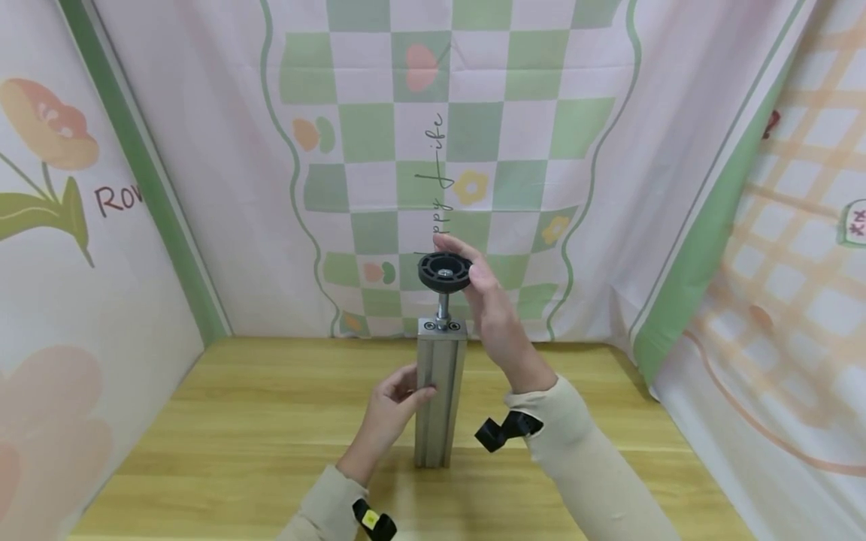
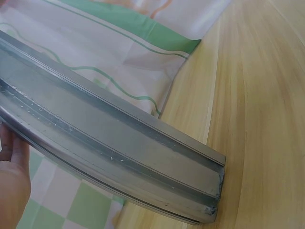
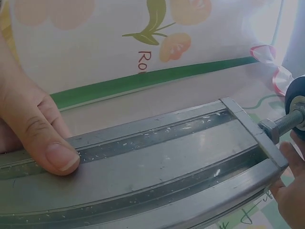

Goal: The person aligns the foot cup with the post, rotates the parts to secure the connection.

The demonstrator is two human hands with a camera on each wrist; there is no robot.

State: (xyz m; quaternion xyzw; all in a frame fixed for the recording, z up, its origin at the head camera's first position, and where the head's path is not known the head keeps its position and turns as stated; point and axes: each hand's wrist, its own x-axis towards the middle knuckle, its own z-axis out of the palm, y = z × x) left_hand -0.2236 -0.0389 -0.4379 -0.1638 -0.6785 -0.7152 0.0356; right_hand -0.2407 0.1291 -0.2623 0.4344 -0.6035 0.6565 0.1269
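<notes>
An aluminium profile (image 1: pixel 440 398) stands upright on the wooden table, its slotted faces filling much of both wrist views. On its top end plate a levelling foot (image 1: pixel 443 272) is mounted by a threaded stem with a nut, black round pad facing up. My left hand (image 1: pixel 389 406) grips the profile about midway, thumb (image 3: pixel 59 155) flat on the near face and the other fingers partly hidden. At the pad's right and far rim, my right hand (image 1: pixel 497 323) holds the foot with thumb and fingers. Small pale specks lie in the profile's grooves.
The wooden table (image 1: pixel 271 421) runs back to a printed cloth (image 1: pixel 365 135) hanging behind it. More patterned cloth hangs at the left (image 1: pixel 68 300) and right (image 1: pixel 778 338). Each wrist carries a black camera mount (image 1: pixel 504 430).
</notes>
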